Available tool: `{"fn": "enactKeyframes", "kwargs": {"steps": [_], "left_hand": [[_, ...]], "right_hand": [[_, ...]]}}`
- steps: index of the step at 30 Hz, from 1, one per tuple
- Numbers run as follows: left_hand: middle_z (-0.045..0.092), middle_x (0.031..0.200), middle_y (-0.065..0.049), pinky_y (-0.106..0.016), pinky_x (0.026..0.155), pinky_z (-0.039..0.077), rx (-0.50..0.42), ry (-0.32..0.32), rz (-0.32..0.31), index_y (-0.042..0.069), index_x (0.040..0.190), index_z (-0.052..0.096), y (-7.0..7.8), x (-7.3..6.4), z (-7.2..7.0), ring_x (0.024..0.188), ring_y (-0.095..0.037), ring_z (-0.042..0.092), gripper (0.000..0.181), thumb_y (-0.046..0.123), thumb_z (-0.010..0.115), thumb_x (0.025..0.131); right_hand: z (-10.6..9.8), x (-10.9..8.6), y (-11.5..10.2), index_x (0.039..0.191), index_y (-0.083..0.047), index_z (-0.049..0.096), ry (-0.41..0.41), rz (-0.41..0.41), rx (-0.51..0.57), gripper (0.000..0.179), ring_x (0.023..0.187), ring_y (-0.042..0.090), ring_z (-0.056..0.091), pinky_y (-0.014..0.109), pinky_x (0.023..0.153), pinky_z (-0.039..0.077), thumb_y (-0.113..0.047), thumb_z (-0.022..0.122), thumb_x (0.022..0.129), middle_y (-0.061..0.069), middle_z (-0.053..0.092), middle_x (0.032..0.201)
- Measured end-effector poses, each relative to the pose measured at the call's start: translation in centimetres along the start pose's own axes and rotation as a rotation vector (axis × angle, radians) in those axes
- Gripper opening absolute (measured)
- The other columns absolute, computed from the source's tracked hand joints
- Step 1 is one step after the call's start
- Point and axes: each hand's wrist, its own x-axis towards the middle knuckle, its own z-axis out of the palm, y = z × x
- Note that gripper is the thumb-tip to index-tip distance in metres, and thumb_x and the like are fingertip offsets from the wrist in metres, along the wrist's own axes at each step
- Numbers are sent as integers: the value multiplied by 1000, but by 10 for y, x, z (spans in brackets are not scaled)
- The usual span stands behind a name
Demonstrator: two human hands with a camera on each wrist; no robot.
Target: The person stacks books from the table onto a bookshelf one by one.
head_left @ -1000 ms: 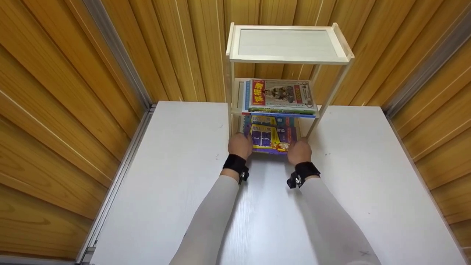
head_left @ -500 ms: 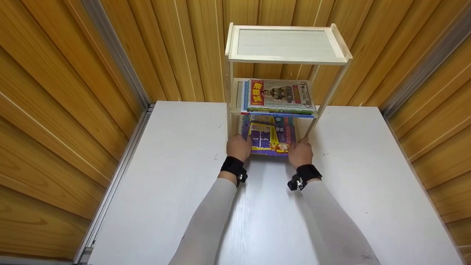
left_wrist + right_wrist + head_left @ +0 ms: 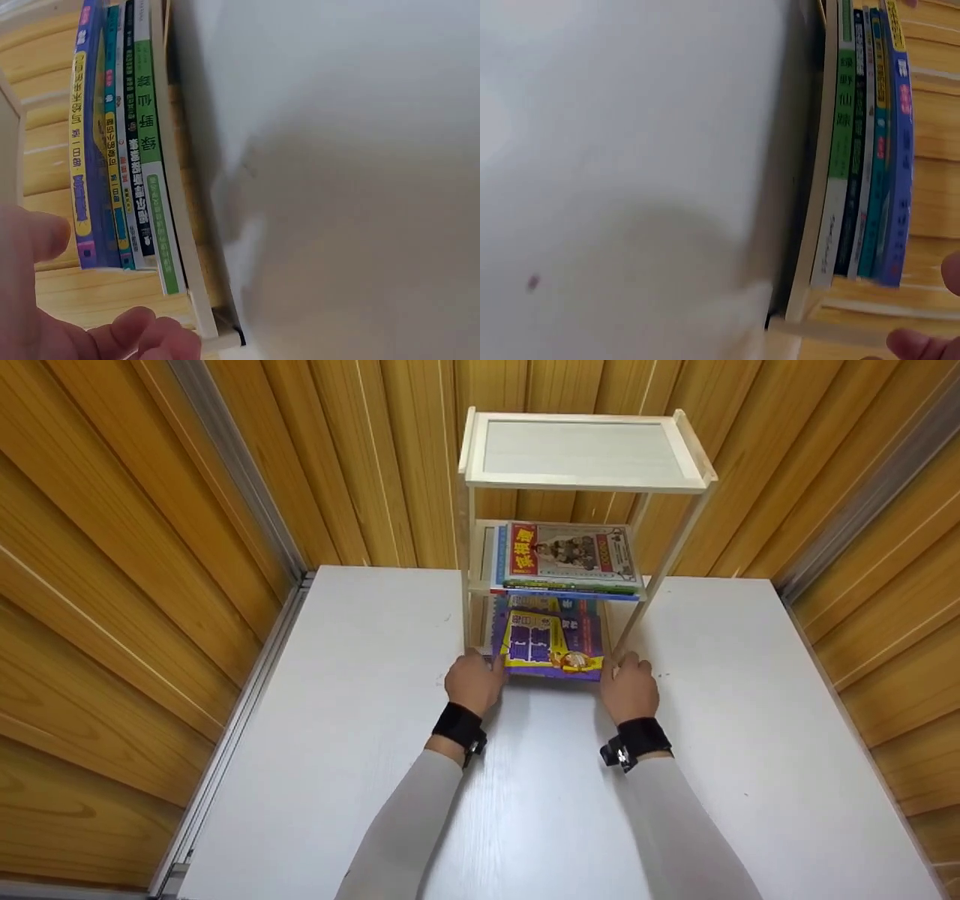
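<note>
A stack of several books lies on the lower shelf of a pale wooden rack (image 3: 477, 532), a purple and yellow book (image 3: 577, 641) on top. My left hand (image 3: 474, 684) is at the stack's front left corner; in the left wrist view its thumb (image 3: 51, 234) points toward the spines, apart from the curved fingers. On the other side, my right hand (image 3: 630, 691) is by the front right corner, beside the rack's leg. Neither hand grips a book. Lined up in both wrist views are the spines, including a green and white one (image 3: 838, 150) at the bottom.
Another stack of books (image 3: 574, 551) rests on the middle shelf, a red-titled cover on top. Above it is the rack's top panel (image 3: 585, 446). The rack stands on a white table (image 3: 375, 660) against a wood-plank wall (image 3: 375, 457).
Both hands have let go of the lower stack's sides, moving outward and back toward me. The books stay on the shelf, and the purple book's front corners now show more.
</note>
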Motion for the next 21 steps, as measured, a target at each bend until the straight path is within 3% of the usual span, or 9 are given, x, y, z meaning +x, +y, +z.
{"fn": "enactKeyframes", "kwargs": {"steps": [4, 9, 15, 21], "left_hand": [[74, 94, -17, -45, 69, 60, 60, 37, 45, -7, 114, 73, -9, -18, -7, 85, -33, 75, 72, 62, 51, 106], [73, 91, -16, -46, 70, 60, 115, 17, 176, 0, 102, 77, -9, -35, -11, 85, -34, 73, 59, 56, 59, 104], [76, 91, -13, -44, 70, 60, 173, -39, 307, 3, 100, 80, 4, -44, -7, 83, -32, 73, 48, 50, 69, 100], [77, 90, -12, -45, 72, 57, 167, -85, 334, 2, 100, 79, 14, -43, -1, 84, -31, 71, 42, 44, 73, 99]], "right_hand": [[-6, -11, 9, 95, 8, 65, 63, -95, -35, 32, 79, 49, 68, 59, 69, 52, -20, 52, 106, 27, 66, 87], [-4, -29, 7, 88, 3, 72, -10, -190, -25, 25, 76, 41, 68, 54, 69, 53, -13, 56, 99, 20, 70, 81], [6, -43, -2, 91, -1, 76, -173, -238, -29, 19, 80, 32, 69, 48, 73, 54, -15, 63, 95, 14, 73, 86], [14, -37, -7, 107, 3, 75, -258, -259, -61, 24, 98, 39, 72, 55, 86, 57, -16, 67, 96, 21, 77, 104]]}}
